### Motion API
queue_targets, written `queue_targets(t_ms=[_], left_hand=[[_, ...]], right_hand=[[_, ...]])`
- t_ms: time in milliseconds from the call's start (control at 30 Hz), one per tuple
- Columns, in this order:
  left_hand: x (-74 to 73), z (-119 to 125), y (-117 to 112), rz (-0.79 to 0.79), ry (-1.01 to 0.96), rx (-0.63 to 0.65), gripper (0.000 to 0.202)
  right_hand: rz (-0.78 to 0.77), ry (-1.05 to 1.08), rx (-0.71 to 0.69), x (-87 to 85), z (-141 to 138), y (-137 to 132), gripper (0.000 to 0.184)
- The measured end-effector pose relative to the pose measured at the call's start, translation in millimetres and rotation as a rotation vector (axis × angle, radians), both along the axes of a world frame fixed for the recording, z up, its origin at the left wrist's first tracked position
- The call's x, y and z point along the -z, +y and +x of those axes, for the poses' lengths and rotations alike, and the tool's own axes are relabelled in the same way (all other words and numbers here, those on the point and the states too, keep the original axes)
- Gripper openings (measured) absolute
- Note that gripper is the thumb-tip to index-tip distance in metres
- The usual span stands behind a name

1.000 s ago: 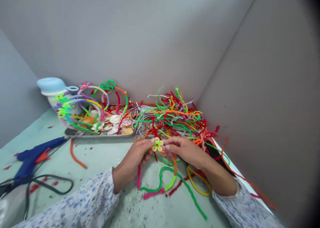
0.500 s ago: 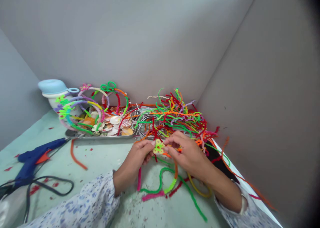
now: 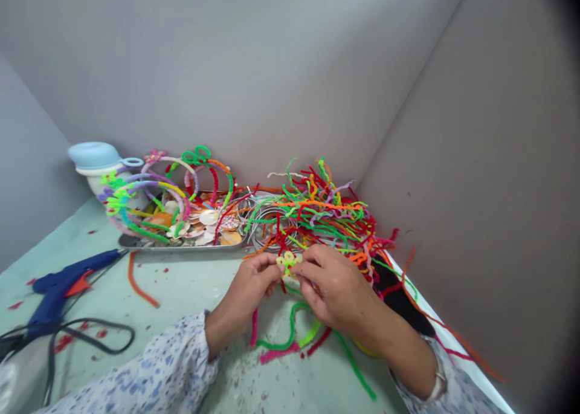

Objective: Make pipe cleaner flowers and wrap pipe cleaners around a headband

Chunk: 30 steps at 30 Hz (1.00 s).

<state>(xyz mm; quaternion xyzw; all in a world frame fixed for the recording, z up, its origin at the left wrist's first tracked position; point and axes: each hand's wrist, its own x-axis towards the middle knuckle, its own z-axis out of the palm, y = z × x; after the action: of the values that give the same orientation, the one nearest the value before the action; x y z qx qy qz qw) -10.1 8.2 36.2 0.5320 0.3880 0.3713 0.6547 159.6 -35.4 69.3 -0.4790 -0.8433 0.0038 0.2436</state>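
My left hand (image 3: 247,287) and my right hand (image 3: 338,287) meet over the pale green table (image 3: 190,293). Between their fingertips they pinch a small yellow-green pipe-cleaner flower (image 3: 287,261). Both hands are closed on it, the right from the right side, the left from the left. Under my hands lie loose pipe cleaners: a green one (image 3: 290,329), a pink one (image 3: 276,355) and a red one. A big tangle of coloured pipe cleaners (image 3: 326,211) is heaped just beyond my fingers.
A metal tray (image 3: 181,245) with shells and pipe-cleaner hoops (image 3: 154,196) stands at the back left, beside a white pot with a blue lid (image 3: 95,160). A blue glue gun (image 3: 63,284) with its black cord lies at the left. Grey walls close in behind and right.
My right hand has slid left and forward, closing over the flower and covering the yellow loop on the table. The flower has risen slightly. My left hand has barely shifted.
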Motion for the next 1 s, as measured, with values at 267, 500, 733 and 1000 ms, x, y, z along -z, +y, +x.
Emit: queue_targets(t_ms=[267,500,733,1000], left_hand=[[-0.6,-0.5,0.6,0.007,0.041,-0.002,0.012],[-0.7,0.1,0.7,-0.007,0.047,-0.018,0.011],[-1.0,0.8,-0.1,-0.017,0.038,-0.017,0.013],[-1.4,0.8,0.2,-0.039,0.035,-0.02,0.014]], right_hand=[[0.015,0.055,-0.021,5.6,-0.4,2.7,0.023],[-0.043,0.164,-0.053,3.0,4.4,3.2,0.028],[-0.028,0.12,-0.04,4.8,1.8,2.1,0.028],[-0.015,0.118,-0.053,1.8,4.6,2.3,0.026]])
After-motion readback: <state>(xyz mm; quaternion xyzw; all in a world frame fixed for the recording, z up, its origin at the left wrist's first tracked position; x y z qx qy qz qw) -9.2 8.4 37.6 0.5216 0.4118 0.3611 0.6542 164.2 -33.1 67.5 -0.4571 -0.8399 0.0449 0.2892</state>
